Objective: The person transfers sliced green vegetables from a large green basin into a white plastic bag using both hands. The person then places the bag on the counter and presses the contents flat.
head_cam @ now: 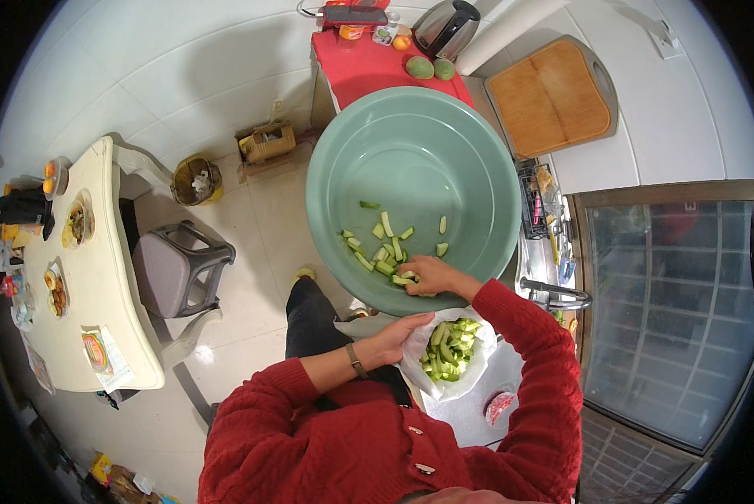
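Observation:
A large green plastic basin (pixel 408 170) stands before me, with cut green vegetable pieces (pixel 386 266), perhaps cucumber, scattered over its near part. Inside its near rim, my right hand (pixel 437 276) has its fingers closed around a few pieces at the edge of the pile. My left hand (pixel 393 340), with a watch on the wrist, grips the left side of a white plastic bag (pixel 445 391). The bag hangs with its mouth spread just below the basin's near rim. Many more cut pieces (pixel 450 349) fill it. The fingers under the bag are hidden.
A metal faucet (pixel 556 294) juts out right of the basin. Behind it stand a cutting board (pixel 550 97), an electric kettle (pixel 447 28) and green fruits (pixel 420 67) on a red cloth (pixel 371 72). A stool (pixel 175 268) and a cream table (pixel 109 277) are left.

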`<state>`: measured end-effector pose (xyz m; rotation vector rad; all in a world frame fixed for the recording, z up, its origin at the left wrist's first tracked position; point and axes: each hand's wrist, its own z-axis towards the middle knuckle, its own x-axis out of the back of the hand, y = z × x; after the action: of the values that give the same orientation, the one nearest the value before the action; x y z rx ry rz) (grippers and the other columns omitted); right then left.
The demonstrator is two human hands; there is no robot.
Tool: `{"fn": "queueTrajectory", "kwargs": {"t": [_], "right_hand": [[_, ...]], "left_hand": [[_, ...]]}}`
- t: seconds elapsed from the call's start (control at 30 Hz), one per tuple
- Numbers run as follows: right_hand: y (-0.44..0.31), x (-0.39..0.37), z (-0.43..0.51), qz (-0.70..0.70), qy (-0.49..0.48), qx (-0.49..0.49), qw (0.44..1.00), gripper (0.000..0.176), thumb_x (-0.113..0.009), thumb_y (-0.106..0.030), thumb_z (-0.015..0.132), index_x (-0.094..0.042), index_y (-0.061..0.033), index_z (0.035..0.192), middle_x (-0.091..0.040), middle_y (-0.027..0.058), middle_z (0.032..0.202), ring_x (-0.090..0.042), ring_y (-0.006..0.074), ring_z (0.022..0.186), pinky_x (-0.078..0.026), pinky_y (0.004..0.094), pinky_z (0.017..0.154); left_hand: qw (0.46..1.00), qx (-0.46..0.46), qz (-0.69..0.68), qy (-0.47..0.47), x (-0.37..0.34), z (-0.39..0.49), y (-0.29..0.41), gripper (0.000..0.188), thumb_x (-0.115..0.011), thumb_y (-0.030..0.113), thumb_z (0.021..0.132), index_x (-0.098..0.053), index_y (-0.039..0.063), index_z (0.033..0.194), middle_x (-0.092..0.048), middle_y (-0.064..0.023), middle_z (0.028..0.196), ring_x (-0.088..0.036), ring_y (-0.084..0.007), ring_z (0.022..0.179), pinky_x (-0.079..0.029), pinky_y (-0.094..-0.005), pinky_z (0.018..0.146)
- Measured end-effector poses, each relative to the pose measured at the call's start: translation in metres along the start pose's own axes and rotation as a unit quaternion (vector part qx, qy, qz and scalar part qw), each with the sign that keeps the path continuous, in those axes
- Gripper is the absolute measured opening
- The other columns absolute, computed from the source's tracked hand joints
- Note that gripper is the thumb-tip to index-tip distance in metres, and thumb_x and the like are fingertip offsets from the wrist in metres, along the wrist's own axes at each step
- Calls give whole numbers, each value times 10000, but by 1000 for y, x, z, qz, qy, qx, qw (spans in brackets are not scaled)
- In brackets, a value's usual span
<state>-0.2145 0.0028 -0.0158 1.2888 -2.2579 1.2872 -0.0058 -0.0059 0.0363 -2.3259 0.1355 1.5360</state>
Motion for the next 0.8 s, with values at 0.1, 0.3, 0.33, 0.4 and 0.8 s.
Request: {"fn": "queueTrajectory", "kwargs": {"t": [0.1, 0.3, 0.33, 0.4, 0.8], "right_hand": [[-1, 6, 0, 19, -24, 25, 999, 446, -677, -337, 745, -644, -155, 1151, -586, 204, 1048, -588, 414, 988, -476, 478, 868], [-7, 11, -20, 46, 15, 64, 997, 428, -676, -260, 729, -648, -99, 1124, -589, 188, 1049, -586, 397, 994, -481, 460, 867], [-7, 10, -22, 51, 30, 67, 996, 425, -682, -244, 719, -653, -90, 1114, -597, 183, 1045, -591, 392, 987, -485, 451, 863], [-4, 9, -24, 65, 68, 77, 993, 421, -696, -213, 699, -661, -72, 1094, -619, 175, 1029, -603, 384, 972, -493, 439, 853], [-11, 28, -58, 480, 89, -68, 870, 263, -646, -19, 765, -642, -32, 1028, -631, -14, 826, -559, 61, 687, -457, 226, 598]], "left_hand": [[1000, 16, -6, 3, 1, 0, 0, 491, -537, 357, 997, -499, 39, 1368, -572, -136, 1357, -561, -281, 1233, -420, -453, 1085], [1000, 12, 2, 1, 6, 3, -2, 496, -576, 392, 970, -535, 67, 1342, -606, -125, 1317, -594, -288, 1192, -435, -458, 1075], [1000, 10, 3, -8, 7, 4, -2, 491, -575, 390, 971, -538, 68, 1340, -608, -125, 1314, -597, -289, 1188, -436, -459, 1073], [1000, 13, -2, 4, 8, 5, -2, 481, -571, 386, 973, -544, 70, 1335, -612, -127, 1308, -602, -291, 1179, -440, -463, 1068], [999, -17, 21, 16, 11, 9, -5, 465, -580, 386, 966, -565, 59, 1296, -634, -118, 1267, -614, -293, 1148, -442, -469, 1059]]}}
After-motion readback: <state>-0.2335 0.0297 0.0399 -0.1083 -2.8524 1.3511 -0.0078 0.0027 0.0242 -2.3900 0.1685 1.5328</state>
